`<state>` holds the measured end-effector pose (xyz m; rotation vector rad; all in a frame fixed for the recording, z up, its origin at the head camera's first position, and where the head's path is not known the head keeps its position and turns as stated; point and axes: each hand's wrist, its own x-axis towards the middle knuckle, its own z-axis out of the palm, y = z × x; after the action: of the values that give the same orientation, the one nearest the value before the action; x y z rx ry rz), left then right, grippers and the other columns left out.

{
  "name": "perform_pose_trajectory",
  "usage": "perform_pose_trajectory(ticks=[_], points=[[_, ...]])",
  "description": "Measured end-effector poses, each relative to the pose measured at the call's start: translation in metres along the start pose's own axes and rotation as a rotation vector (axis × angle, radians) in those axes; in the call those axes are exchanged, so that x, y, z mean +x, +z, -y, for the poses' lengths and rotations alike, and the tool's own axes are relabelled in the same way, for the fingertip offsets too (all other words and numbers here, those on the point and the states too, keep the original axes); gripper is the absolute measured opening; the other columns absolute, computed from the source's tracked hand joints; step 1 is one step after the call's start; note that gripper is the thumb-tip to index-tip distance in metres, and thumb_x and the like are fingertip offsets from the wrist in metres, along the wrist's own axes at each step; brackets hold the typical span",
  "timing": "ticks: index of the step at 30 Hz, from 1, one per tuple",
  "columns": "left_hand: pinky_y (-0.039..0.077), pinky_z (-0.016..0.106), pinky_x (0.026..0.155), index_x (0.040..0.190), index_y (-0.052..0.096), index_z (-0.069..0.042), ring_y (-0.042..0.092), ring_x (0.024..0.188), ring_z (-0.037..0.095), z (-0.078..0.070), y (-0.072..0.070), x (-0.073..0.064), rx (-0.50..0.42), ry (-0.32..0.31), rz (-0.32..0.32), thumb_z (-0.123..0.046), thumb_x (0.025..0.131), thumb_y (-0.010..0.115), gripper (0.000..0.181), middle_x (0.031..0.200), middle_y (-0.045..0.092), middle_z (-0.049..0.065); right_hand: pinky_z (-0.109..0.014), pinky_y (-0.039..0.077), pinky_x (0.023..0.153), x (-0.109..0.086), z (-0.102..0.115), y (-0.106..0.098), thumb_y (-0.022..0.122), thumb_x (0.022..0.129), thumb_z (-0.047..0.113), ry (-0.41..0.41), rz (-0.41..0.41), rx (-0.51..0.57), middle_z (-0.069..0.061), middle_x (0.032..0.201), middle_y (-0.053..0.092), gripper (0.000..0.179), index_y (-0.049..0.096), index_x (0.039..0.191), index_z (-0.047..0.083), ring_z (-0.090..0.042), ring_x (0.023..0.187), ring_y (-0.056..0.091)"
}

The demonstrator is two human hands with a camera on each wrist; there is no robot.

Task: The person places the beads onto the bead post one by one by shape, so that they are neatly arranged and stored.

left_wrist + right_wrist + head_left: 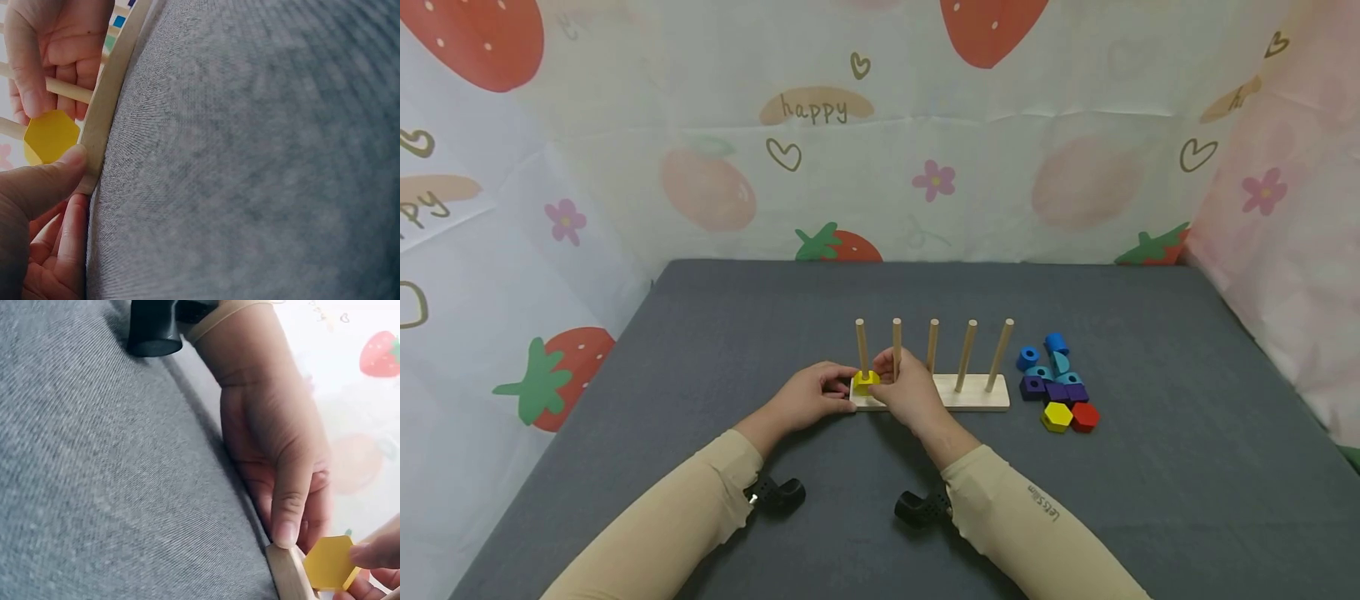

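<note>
A pale wooden peg board (pixel 972 402) with several upright pegs lies in front of me. My left hand (pixel 812 392) grips its left end, the thumb (pixel 287 532) on the front edge and the fingers behind. At the leftmost peg, my right hand (pixel 913 392) pinches a yellow hexagonal block (pixel 52 137) by its side. The leftmost peg (pixel 862 346) passes through the block, which stands on edge, low over the board. Behind the right hand, the second peg (pixel 897 337) is partly covered by its fingers.
Right of the board lie loose blocks: blue cylinders (pixel 1027 358), light blue half-rounds (pixel 1060 363), purple square blocks (pixel 1033 388), a yellow hexagon (pixel 1057 417) and a red hexagon (pixel 1085 417). Grey cloth (pixel 1120 333) covers the table; a printed curtain (pixel 880 192) hangs behind.
</note>
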<state>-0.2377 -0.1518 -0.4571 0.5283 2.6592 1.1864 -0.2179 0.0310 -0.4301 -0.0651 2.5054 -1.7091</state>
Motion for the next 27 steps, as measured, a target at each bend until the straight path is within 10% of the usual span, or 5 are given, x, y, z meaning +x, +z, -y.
perform_pose_trajectory(ticks=[27], points=[[0.048,0.026,0.076,0.118,0.061,-0.011,0.057,0.086,0.01,0.0,0.001,0.001,-0.001,-0.016,-0.009,-0.02,0.074,0.077,0.048,0.099,0.059,0.0,-0.04,0.043,0.092,-0.014,0.062,-0.039,0.066,0.084,0.01,-0.217,0.052,0.152,-0.01,0.114,0.057,0.039,0.049,0.118,0.013,-0.018,0.109,0.053]])
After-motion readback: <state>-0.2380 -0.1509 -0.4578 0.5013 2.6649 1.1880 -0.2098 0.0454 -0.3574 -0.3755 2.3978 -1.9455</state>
